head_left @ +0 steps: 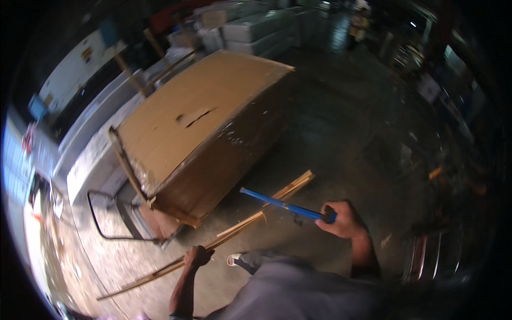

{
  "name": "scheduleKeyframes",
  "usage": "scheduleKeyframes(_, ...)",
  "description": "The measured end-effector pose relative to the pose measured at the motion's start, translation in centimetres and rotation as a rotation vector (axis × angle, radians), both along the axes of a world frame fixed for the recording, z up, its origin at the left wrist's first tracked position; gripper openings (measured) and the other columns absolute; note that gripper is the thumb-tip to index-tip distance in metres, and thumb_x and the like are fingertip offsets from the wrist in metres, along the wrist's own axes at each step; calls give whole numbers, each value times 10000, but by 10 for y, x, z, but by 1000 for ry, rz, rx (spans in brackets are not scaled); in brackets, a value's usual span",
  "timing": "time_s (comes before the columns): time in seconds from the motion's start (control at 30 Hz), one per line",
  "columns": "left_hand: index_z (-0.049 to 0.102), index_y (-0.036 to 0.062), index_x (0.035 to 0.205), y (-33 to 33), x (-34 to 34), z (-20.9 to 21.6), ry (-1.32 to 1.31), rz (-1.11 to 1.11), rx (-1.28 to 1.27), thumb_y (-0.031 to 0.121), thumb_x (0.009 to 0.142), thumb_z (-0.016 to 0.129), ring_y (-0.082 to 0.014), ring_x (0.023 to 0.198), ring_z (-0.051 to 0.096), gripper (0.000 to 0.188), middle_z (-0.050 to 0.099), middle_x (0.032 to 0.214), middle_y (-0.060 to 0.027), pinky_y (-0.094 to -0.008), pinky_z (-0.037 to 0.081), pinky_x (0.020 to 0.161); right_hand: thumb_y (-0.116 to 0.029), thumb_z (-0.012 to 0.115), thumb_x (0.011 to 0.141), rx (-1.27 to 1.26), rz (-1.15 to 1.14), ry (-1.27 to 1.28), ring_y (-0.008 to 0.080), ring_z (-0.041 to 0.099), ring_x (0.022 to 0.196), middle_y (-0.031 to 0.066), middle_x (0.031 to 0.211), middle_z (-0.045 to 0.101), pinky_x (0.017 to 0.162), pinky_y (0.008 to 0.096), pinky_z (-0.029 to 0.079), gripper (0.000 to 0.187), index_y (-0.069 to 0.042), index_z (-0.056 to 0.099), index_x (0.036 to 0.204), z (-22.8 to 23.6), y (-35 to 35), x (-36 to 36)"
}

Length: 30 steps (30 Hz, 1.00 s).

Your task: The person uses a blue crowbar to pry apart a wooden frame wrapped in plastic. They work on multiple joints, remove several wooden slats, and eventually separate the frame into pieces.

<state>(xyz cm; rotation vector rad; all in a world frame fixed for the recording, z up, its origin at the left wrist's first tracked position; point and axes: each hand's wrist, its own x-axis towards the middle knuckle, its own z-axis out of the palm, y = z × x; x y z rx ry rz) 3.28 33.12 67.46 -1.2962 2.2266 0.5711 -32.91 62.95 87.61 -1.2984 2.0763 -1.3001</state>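
My right hand (pixel 345 220) grips the end of a long blue bar (pixel 280 202) that points left toward the base of a big cardboard-wrapped crate (pixel 197 122). My left hand (pixel 197 257) is closed on a long thin wooden strip (pixel 234 226) lying across the concrete floor in front of the crate. The crate is tilted, with torn cardboard on its top and clear film on its near corner. A wooden slat (pixel 125 162) leans along its left edge.
A flat hand truck with a black looped handle (pixel 106 218) sits under the crate's left corner. White wrapped cartons (pixel 250 26) are stacked at the back, and pale long packages (pixel 101 133) lie on the left. A person stands far off at the top right (pixel 358 24).
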Motion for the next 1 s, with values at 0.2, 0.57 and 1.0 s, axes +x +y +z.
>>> scheduleKeyframes(0.2, 740, 55, 1071, -11, -107, 9, -4, -135, 43, 630, 845, 630, -389, 1108, 647, 627, 685, 1144, -228, -467, 510, 937, -164, 809, 720, 143, -355, -3, 187, 579, 581, 109, 662, 612, 564, 340, 469, 241, -39, 604, 741, 16, 146, -13)
scheduleKeyframes(0.57, 697, -71, 1011, -60, -389, 7, 43, -442, 196, 636, 799, 685, -344, 834, 682, 738, 699, 882, -236, -443, 516, 755, -75, 706, 652, 203, -1023, -92, 140, 499, 568, 76, 580, 525, 563, 331, 429, 180, 12, 551, 679, -101, 259, -114)
scheduleKeyframes(1.0, 608, 63, 713, -65, -685, 96, 107, -90, 514, 413, 923, 609, -132, 482, 487, 408, 503, 569, -29, -302, 405, 453, -158, 755, 632, 354, -1094, -230, 211, 425, 456, 117, 511, 481, 494, 382, 393, 261, 1, 550, 599, -154, 269, -348)
